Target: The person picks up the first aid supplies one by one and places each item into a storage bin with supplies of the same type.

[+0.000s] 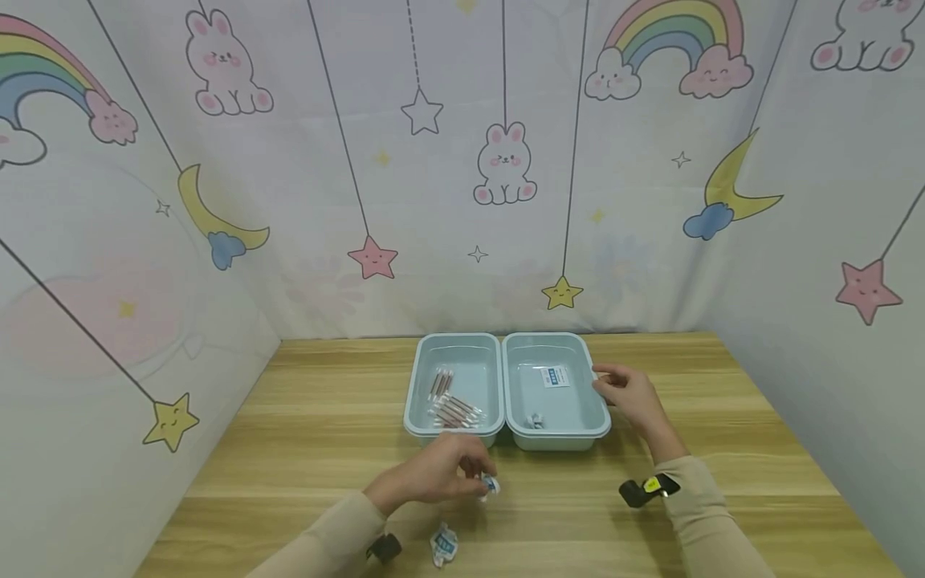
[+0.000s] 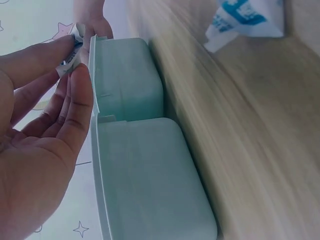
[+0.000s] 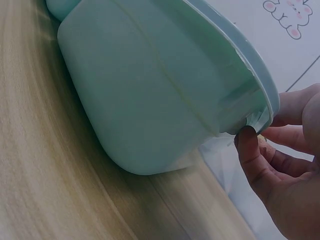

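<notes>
My left hand is in front of the bins and pinches a crumpled white-and-blue wrapper between thumb and fingertips. In the left wrist view that wrapper shows as a small folded piece. My right hand grips the right side rim of the right light-blue bin, thumb under the lip in the right wrist view. Inside this bin lie a flat white-and-blue square packet and a crumpled wrapper. Another crumpled wrapper lies on the table, below my left hand.
Beside the right bin stands a matching left bin, with several brown swabs in clear packaging. Both are on a wood-grain table. A patterned fabric wall closes off the back and sides.
</notes>
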`<state>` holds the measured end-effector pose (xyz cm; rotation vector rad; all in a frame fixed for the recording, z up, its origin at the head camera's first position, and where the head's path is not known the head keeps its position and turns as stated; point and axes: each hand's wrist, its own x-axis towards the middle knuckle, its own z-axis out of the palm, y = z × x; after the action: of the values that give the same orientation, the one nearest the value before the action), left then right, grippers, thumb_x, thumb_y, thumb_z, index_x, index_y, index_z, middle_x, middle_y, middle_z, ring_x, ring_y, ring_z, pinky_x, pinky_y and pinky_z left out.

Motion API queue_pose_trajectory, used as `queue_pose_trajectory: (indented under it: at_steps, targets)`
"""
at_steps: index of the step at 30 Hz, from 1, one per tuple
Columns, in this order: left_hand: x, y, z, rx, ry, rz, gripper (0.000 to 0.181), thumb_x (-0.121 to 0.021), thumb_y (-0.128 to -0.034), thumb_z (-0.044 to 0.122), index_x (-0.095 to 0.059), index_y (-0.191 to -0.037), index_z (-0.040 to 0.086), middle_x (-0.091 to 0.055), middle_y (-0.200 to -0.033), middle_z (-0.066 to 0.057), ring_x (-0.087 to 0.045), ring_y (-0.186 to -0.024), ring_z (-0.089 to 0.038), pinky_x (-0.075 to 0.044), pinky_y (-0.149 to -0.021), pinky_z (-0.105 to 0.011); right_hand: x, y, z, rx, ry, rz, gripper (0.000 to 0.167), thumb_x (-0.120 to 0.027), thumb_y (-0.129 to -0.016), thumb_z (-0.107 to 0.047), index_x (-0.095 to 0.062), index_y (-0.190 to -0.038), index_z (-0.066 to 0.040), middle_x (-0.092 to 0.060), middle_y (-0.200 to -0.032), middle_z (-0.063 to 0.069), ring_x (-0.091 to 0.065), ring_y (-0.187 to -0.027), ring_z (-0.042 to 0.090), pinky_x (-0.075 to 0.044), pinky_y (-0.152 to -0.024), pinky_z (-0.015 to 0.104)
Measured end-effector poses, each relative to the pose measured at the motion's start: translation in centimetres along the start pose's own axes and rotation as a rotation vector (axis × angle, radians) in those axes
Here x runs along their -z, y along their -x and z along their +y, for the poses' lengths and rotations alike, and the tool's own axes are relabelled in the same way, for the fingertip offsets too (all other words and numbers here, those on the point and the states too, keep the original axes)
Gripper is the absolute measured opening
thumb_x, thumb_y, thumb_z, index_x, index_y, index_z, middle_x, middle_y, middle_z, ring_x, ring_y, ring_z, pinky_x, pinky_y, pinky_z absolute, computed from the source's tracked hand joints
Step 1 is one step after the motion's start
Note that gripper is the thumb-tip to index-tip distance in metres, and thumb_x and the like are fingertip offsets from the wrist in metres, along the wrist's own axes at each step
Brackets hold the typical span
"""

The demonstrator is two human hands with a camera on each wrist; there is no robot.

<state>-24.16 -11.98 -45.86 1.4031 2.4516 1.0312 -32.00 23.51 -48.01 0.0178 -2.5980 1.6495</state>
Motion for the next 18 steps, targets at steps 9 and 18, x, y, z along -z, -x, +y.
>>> queue_pose_trajectory:
  at_steps: [9,18]
  targets:
    - [0.1,-0.9,0.4,-0.039,-0.014,0.058,0.017,-0.078,-0.0796,0.008,-0.072,-0.095,0.007,-0.067,-0.088,-0.002,-0.057,-0.075,0.005,-0.054,-0.068,-0.013,0.0,0.2,0.1,0.001,0.001,0.001,0.041,-0.063,-0.095,-0.016,-0.058,-0.132,0.0,-0.064,-0.109,0.021,-0.06,-0.089,0.014,-0.059,-0.077,0.027]
    - [0.3,-1.7,1.0,0.003,0.006,0.084,0.018,-0.079,-0.0805,0.012,-0.072,-0.097,0.009,-0.068,-0.092,0.001,-0.06,-0.078,0.002,-0.054,-0.071,-0.014,-0.1,0.2,-0.2,0.001,0.014,0.004,0.041,-0.062,-0.095,-0.015,-0.057,-0.132,0.0,-0.063,-0.11,0.022,-0.06,-0.09,0.014,-0.059,-0.077,0.027]
